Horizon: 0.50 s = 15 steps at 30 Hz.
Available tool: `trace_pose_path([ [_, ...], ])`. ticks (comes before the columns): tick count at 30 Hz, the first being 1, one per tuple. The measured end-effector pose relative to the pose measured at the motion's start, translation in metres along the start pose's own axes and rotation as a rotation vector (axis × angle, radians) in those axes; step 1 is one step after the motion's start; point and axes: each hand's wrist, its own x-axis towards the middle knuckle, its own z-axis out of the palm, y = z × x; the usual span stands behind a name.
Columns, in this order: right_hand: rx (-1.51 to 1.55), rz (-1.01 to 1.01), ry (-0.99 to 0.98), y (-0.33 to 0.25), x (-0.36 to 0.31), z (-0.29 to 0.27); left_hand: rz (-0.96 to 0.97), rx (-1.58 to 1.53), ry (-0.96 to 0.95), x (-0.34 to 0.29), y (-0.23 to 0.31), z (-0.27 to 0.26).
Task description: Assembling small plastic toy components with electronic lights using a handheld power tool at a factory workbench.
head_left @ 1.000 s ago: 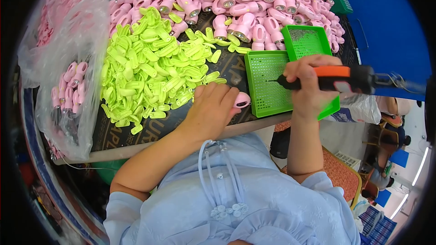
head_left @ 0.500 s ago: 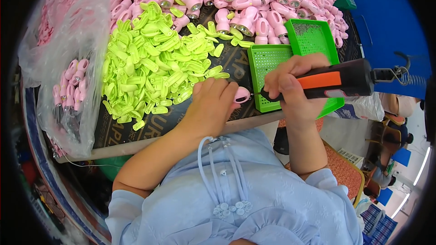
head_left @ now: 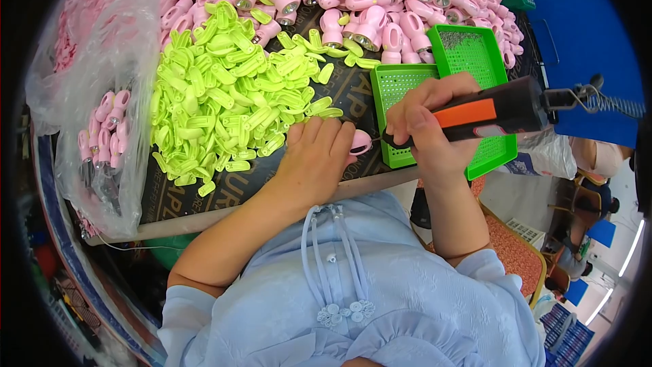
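Observation:
Near the table's front edge my left hand [head_left: 314,160] is closed over a pink flashlight [head_left: 361,142], pressing it to the dark tabletop; most of its body is under my fingers. My right hand [head_left: 432,126] wraps round a black and orange electric screwdriver [head_left: 489,113], held almost level with its bit pointing left. The bit's tip reaches the flashlight's near end. Whether a screw sits under it is too small to tell. Left of and beyond my left hand lies a heap of lime-green plastic pieces [head_left: 217,95].
Pink flashlights [head_left: 370,0] are piled across the back. Two green perforated trays [head_left: 399,85] stand under and beyond my right hand, the farther holding small screws. A clear plastic bag [head_left: 109,156] with pink flashlights lies at left. A coiled spring [head_left: 614,103] tethers the screwdriver.
The screwdriver and my right hand have shifted slightly left, and the tool's rear end has dipped and moved toward the flashlight. My left hand stays nearly where it was.

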Motion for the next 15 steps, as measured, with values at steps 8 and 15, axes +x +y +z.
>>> trace_pose_path([
  [8,-0.143,-0.128,-0.201,0.003,-0.007,-0.006,-0.016,0.003,-0.042,0.002,-0.001,0.0],
  [15,0.011,-0.12,-0.027,-0.036,0.007,-0.006,-0.012,-0.19,0.064,0.003,-0.001,-0.012],
])
